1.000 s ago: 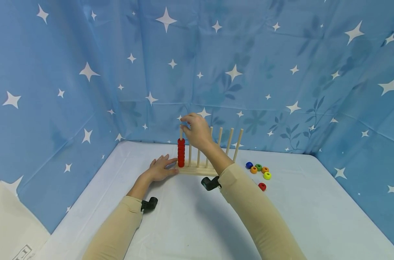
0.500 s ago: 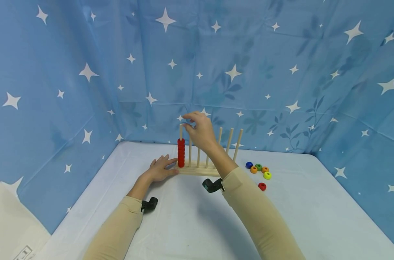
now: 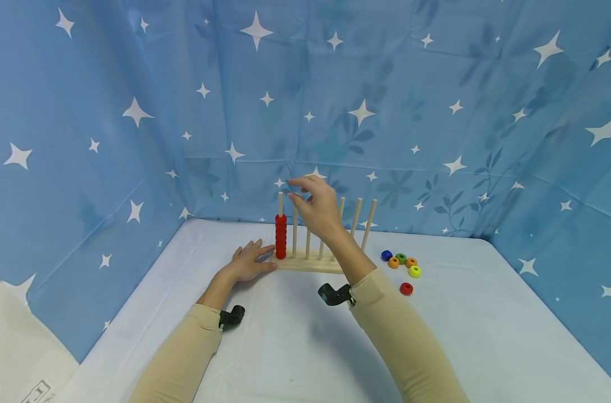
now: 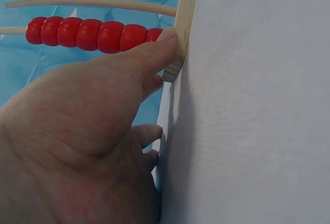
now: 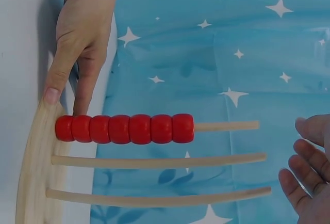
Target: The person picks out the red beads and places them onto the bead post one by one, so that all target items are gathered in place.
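A wooden bead rack [image 3: 307, 265] stands on the table, with several upright pegs. Its leftmost peg carries a stack of several red beads [image 3: 281, 237], and the bare top of that peg sticks out above them. My left hand [image 3: 246, 262] holds the left end of the base, thumb on the front and forefinger behind, as the left wrist view [image 4: 87, 110] also shows. Just right of the red peg's top, my right hand [image 3: 317, 207] hovers in front of the other pegs with thumb and forefinger apart. Nothing lies between its fingers [image 5: 309, 159] in the right wrist view.
Right of the rack lie loose beads: a blue bead [image 3: 386, 256], a green bead [image 3: 401, 259], two orange beads [image 3: 393, 263], a yellow bead [image 3: 414, 271] and, nearer, a red bead [image 3: 406, 289]. A blue star-patterned curtain [image 3: 411, 112] hangs behind the white table [image 3: 285, 347].
My right hand has drawn away to the right from the red peg's top, its thumb and forefinger still parted. The left hand and the beads have stayed where they were.
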`<state>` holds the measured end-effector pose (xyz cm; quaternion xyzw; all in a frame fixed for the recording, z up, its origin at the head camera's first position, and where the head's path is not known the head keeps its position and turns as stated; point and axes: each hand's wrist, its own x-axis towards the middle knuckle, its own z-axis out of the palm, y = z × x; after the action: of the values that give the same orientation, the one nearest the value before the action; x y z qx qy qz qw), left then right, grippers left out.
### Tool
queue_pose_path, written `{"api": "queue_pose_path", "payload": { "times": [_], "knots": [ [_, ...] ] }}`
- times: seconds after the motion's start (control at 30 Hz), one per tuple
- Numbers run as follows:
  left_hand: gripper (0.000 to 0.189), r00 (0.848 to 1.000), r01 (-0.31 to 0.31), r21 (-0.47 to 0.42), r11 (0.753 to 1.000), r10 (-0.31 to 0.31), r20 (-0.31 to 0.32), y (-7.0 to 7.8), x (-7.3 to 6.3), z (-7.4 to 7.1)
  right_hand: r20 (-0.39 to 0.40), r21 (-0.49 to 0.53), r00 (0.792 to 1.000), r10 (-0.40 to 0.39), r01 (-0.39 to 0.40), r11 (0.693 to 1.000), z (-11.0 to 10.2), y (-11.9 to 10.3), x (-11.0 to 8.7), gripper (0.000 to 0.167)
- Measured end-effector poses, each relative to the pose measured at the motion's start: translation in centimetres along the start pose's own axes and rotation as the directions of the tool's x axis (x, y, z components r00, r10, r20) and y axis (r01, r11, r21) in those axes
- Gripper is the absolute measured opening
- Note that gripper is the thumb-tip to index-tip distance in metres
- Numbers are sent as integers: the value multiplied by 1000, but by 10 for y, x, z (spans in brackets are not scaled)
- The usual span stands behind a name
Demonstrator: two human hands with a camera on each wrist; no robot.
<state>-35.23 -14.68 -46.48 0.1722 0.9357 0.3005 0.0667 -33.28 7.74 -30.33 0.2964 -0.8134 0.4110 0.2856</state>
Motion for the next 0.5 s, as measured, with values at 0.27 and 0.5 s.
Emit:
{"api": "queue_pose_path", "payload": {
  "times": [0.27,0.5],
  "knots": [
    [69,1000,-3,-3,1000,3,-6,0,-1,-1,-28,24,1000,5,-4,1000,-6,0,-10,25],
    [69,1000,-6,-15,1000,6,-5,0,-1,0,-50,73,999,8,-4,997,-6,4,-19,24]
  ]
}}
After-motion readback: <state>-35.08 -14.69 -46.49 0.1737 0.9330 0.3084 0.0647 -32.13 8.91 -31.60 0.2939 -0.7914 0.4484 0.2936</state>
